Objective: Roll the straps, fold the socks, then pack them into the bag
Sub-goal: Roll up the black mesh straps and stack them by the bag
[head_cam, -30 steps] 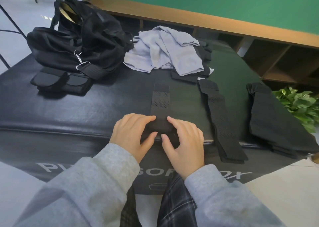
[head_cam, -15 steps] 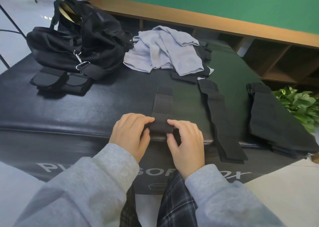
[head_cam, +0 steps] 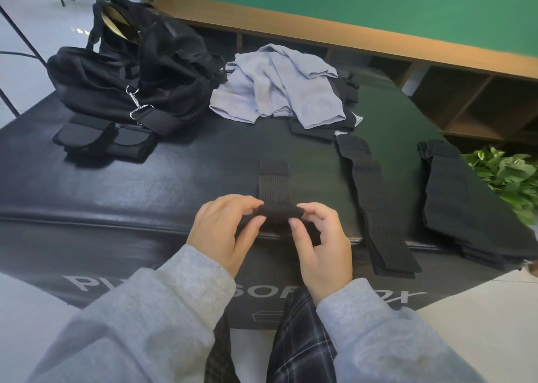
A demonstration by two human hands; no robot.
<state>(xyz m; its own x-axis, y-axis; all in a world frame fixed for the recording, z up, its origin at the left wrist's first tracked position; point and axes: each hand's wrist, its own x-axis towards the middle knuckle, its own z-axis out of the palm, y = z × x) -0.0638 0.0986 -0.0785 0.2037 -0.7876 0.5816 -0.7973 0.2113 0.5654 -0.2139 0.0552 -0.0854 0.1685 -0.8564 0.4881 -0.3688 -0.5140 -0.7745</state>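
Observation:
A black perforated strap [head_cam: 274,183] lies on the black padded box [head_cam: 180,184], its near end wound into a small roll [head_cam: 279,212]. My left hand [head_cam: 222,231] pinches the roll's left end, and my right hand [head_cam: 321,241] pinches its right end. A second black strap [head_cam: 375,205] lies flat to the right, hanging over the box's front edge. A stack of more straps [head_cam: 463,196] sits at the far right. Grey socks [head_cam: 279,91] are piled at the back, over black socks [head_cam: 348,87]. The black bag [head_cam: 139,62] stands open at the back left.
Two rolled black straps [head_cam: 102,139] rest in front of the bag, beside its strap clip [head_cam: 135,103]. A wooden shelf [head_cam: 436,73] runs behind the box. A green plant [head_cam: 509,175] is beyond the right edge. Chair legs stand at far left.
The roll has grown and moved a little farther up the strap. My fingers have shifted from pressing on top of it to pinching its two ends.

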